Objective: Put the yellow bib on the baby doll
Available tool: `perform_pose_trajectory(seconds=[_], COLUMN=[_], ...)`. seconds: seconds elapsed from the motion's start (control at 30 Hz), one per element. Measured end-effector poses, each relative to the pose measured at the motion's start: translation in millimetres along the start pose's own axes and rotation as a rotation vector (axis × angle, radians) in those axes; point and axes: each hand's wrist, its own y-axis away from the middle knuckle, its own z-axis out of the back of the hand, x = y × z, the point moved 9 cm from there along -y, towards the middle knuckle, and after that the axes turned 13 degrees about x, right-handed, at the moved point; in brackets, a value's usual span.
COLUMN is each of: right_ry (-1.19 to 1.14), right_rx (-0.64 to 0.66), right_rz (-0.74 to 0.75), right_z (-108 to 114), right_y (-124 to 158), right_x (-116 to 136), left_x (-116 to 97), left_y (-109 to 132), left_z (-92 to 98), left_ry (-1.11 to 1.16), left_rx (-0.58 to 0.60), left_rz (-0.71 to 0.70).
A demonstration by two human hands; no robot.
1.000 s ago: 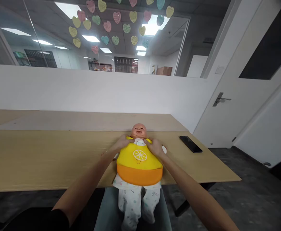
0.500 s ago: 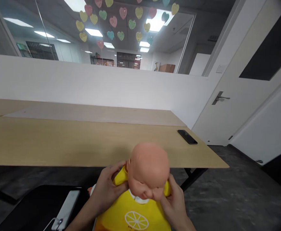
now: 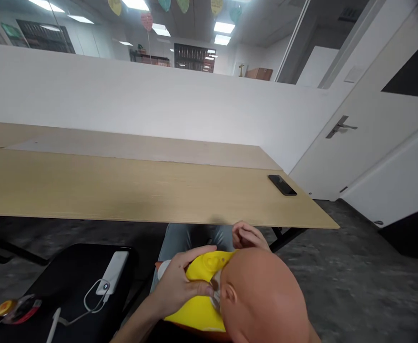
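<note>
Below centre, the left hand [image 3: 179, 282] pinches the yellow bib [image 3: 203, 305] beside the doll's head [image 3: 266, 297], fingers pressed together. The right hand [image 3: 249, 236] hovers just above, fingers loosely curled.

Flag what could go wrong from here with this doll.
The right hand is open and not gripping the baby doll, so only the left hand is on the yellow bib. The doll could tip or slip. The white power bank and its cable lie close by on the black seat, and might snag the bib.
</note>
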Motion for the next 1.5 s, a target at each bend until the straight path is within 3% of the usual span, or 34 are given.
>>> perform_pose_trajectory(seconds=[0.1, 0.17, 0.23, 0.4, 0.6, 0.7, 0.9, 1.1, 1.5], right_ry=[-0.118, -0.093, -0.072, -0.063, 0.100, 0.172, 0.140, -0.035, -0.164], right_rx=[0.190, 0.320, 0.350, 0.269, 0.454, 0.490, 0.498, 0.413, 0.399], right_rz=[0.035, 0.020, 0.027, 0.063, -0.102, -0.080, -0.095, -0.143, -0.146], right_z=[-33, -56, -67, -64, -83, -89, -91, -83, -81], right_y=[-15, -16, -13, -4, 2, -1, -1, 4, 7], right_x=[17, 19, 18, 6, -13, -10, -10, -19, -31], left_x=[11, 17, 25, 38, 39, 41, 35, 29, 28], left_y=[-3, -5, -6, -6, -11, -14, -13, -15, -14], left_z=[-12.3, -12.3, -9.1, -3.2, -3.8, -3.3, -1.4, -11.0, -15.7], left_ry=[0.146, 0.161, 0.171, 0.249, 0.230, 0.211, 0.177, 0.051, 0.129], left_rx=[0.053, 0.021, -0.031, -0.132, -0.172, -0.176, -0.134, 0.036, 0.079], left_rz=[0.002, -0.012, -0.009, 0.033, 0.090, 0.109, 0.104, 0.180, 0.192])
